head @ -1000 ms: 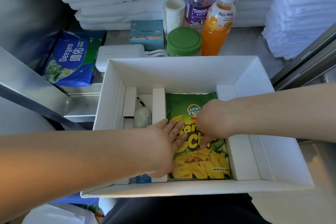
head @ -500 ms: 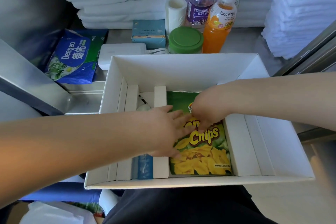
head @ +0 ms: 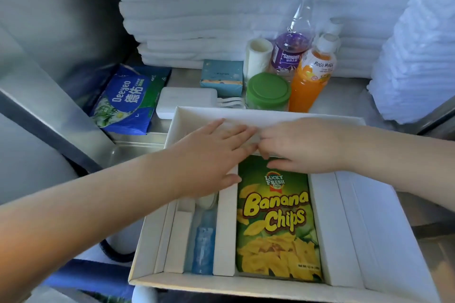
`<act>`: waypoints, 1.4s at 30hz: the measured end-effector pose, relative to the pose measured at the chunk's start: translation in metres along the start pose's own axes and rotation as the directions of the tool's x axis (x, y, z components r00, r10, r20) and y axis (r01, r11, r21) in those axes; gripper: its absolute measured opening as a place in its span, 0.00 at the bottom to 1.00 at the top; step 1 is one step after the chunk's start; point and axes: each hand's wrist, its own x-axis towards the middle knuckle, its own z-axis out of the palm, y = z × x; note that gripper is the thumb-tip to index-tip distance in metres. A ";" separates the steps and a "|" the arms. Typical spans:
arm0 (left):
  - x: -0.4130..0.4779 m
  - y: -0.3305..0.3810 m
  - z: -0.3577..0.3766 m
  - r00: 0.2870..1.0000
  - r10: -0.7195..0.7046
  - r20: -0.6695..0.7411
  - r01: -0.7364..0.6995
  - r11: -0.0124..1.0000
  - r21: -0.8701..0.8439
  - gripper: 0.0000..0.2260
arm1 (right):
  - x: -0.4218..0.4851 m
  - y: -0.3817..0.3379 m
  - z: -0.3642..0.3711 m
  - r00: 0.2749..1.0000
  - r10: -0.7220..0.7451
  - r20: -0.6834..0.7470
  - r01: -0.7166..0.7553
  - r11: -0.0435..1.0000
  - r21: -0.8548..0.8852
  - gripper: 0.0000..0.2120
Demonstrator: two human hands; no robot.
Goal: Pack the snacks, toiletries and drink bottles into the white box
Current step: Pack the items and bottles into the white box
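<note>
The white box (head: 384, 241) sits in front of me with cardboard dividers inside. A green bag of banana chips (head: 277, 224) lies flat in its middle compartment. A small blue bottle (head: 203, 243) and a white item lie in the narrow left compartment. My left hand (head: 209, 157) hovers with straight fingers over the far end of the box. My right hand (head: 302, 145) is beside it, fingertips at the top edge of the chips bag, holding nothing. Behind the box stand an orange drink bottle (head: 311, 79), a purple-labelled bottle (head: 291, 49) and a green-lidded jar (head: 268, 92).
A blue wet-wipes pack (head: 128, 101), a white charger (head: 187, 102), a teal tissue box (head: 221, 77) and a paper roll (head: 257, 59) lie on the shelf behind. Stacked white towels (head: 197, 15) fill the back and right. A metal rail runs along the left.
Both hands lifted off the middle of the chips bag and moved toward the far end of the box. The bag now lies uncovered. The view has tilted.
</note>
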 end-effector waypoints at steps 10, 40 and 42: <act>-0.050 -0.057 -0.002 0.831 -0.449 -0.328 0.203 0.794 -0.573 0.25 | 0.042 0.001 -0.039 0.831 -0.051 -0.554 0.136 0.984 0.112 0.06; -0.060 -0.123 0.092 0.761 -0.644 0.080 0.648 0.745 -0.162 0.30 | 0.101 0.003 -0.034 0.857 0.114 -0.503 0.090 0.928 0.362 0.10; -0.063 -0.122 0.091 0.770 -0.637 0.037 0.636 0.764 -0.109 0.29 | 0.100 0.003 -0.035 0.857 0.110 -0.503 0.095 0.927 0.364 0.10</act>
